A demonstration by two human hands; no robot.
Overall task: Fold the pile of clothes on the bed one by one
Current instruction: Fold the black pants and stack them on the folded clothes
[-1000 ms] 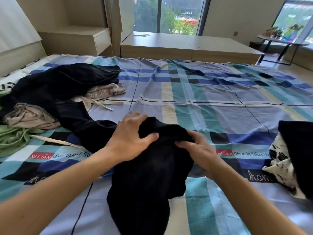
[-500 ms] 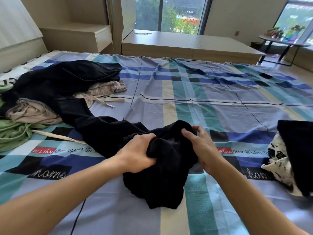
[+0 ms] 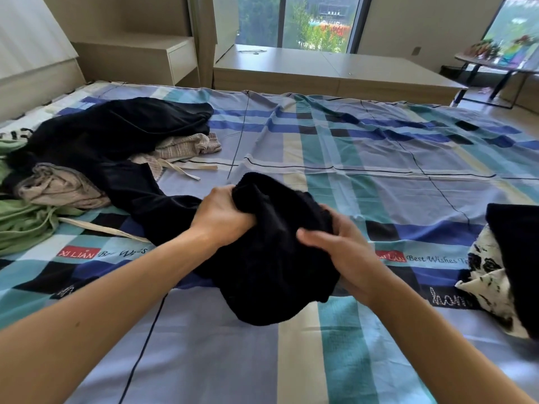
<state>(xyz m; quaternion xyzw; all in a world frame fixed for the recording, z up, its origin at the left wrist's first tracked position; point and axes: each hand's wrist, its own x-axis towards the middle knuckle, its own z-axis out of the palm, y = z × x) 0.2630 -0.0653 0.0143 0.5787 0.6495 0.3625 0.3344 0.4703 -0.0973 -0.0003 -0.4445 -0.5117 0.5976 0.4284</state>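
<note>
A: Head view: what's changed from half a second ago?

B: The left hand (image 3: 221, 217) has gone up and away from the person, and the black garment (image 3: 277, 272) is bunched higher between the hands. Its lower fold ends further up the checked bed (image 3: 364, 176) than before.

A: And the hands themselves?

B: Both grip the garment. The left hand's fingers are curled tight into the top of the bundle. The right hand (image 3: 335, 252) clasps its right side, thumb laid across the cloth.

A: Where does the garment sit?

B: In the near middle of the bed, with one dark length trailing left into the pile of clothes (image 3: 87, 158). A folded stack (image 3: 510, 258) lies well apart at the right edge.
</note>
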